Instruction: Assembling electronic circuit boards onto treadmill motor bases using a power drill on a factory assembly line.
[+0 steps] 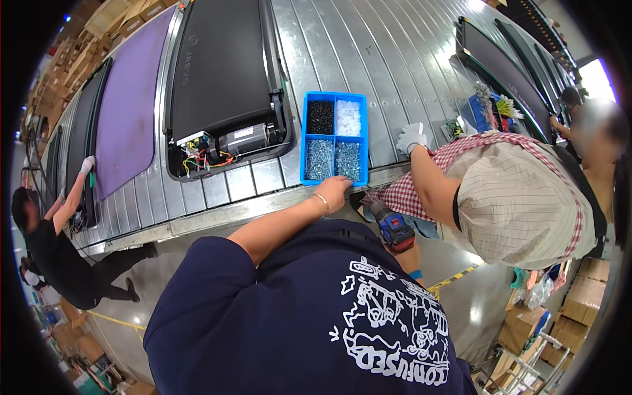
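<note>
A blue sorting bin with a divider stands at the near edge of the slatted metal table. Its far compartments hold small black pieces and white pieces; silvery screws fill the near ones. My left hand is at the bin's front rim, by the near right compartment, fingers closed together; anything between them is hidden. Low at my right side, my right hand grips a blue and black cordless drill, its front end pointing toward the table. The drill partly covers that hand.
An open treadmill base with motor and wiring lies beyond my left arm. Close on my right, a person in a striped cap reaches over the table with a gloved hand. Another person works at the far left beside a purple sheet.
</note>
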Action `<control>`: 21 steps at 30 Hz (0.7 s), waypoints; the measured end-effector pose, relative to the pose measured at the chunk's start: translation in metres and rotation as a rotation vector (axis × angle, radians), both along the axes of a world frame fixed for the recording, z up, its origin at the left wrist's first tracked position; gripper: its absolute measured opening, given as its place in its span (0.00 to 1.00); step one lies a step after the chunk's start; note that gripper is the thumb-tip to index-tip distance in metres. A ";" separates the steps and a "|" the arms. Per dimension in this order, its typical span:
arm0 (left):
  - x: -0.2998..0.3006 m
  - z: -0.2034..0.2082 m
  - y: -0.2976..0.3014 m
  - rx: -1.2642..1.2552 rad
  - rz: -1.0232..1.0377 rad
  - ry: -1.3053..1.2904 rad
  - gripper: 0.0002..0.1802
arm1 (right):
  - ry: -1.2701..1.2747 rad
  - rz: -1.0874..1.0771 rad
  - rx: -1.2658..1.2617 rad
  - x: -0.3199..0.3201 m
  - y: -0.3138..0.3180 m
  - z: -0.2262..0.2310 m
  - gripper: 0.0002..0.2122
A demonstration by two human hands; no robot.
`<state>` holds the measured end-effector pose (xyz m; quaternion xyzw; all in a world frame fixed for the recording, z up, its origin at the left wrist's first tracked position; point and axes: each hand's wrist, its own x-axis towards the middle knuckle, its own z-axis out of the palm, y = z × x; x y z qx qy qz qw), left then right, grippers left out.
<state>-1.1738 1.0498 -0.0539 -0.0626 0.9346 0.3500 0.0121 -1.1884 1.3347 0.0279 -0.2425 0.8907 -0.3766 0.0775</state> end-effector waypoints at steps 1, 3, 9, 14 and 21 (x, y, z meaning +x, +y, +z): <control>0.004 0.000 -0.006 0.060 0.015 0.026 0.19 | -0.011 -0.033 -0.014 -0.001 -0.003 0.000 0.20; 0.007 0.000 -0.026 -0.021 0.111 -0.045 0.18 | -0.020 0.030 0.028 -0.007 -0.007 -0.001 0.19; -0.005 -0.041 -0.061 -0.264 0.053 0.108 0.15 | -0.220 0.076 0.032 -0.015 -0.021 -0.001 0.16; -0.010 -0.021 -0.077 -0.613 -0.193 -0.018 0.12 | -0.287 0.060 0.035 -0.016 -0.033 0.008 0.16; -0.004 0.000 -0.096 -0.724 -0.533 -0.340 0.12 | -0.201 0.092 -0.039 -0.016 -0.025 -0.018 0.18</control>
